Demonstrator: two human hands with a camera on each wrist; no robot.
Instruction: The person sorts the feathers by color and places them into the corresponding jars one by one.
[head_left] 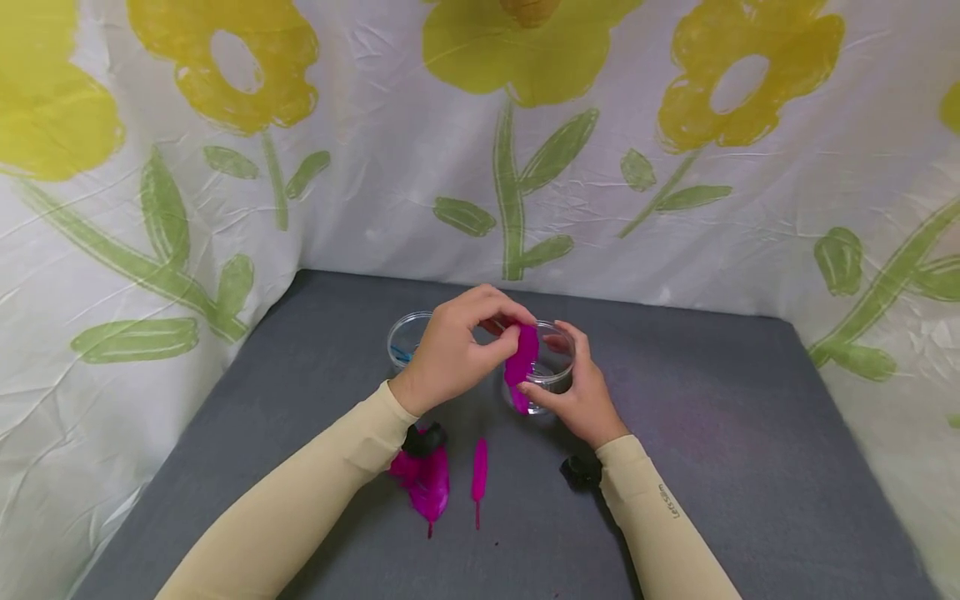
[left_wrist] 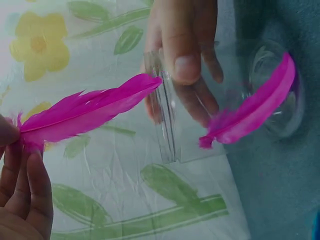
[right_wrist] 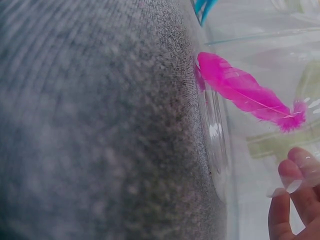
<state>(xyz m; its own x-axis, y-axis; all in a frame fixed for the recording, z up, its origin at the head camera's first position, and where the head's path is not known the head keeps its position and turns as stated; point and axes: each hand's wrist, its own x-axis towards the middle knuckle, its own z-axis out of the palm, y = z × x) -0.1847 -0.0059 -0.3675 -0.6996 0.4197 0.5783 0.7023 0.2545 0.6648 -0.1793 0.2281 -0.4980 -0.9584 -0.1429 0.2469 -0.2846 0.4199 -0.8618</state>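
The left hand [head_left: 467, 348] pinches a long, bright-pink, fluffy feather [left_wrist: 90, 114], its tip by the rim of a clear, round jar [left_wrist: 171, 140] the right hand [head_left: 576, 398] grips, so filling seems underway, and next probably needs gentle lowering inside.

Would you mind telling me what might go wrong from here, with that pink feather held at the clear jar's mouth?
The left hand pinches the held feather by one end, its tip near the rim of the clear jar, so it might catch and bend there. Another feather slants inside the jar, so the two could tangle. In the head view, the left wrist's black device overlaps the loose feathers on the table; a low sweep might scatter them.
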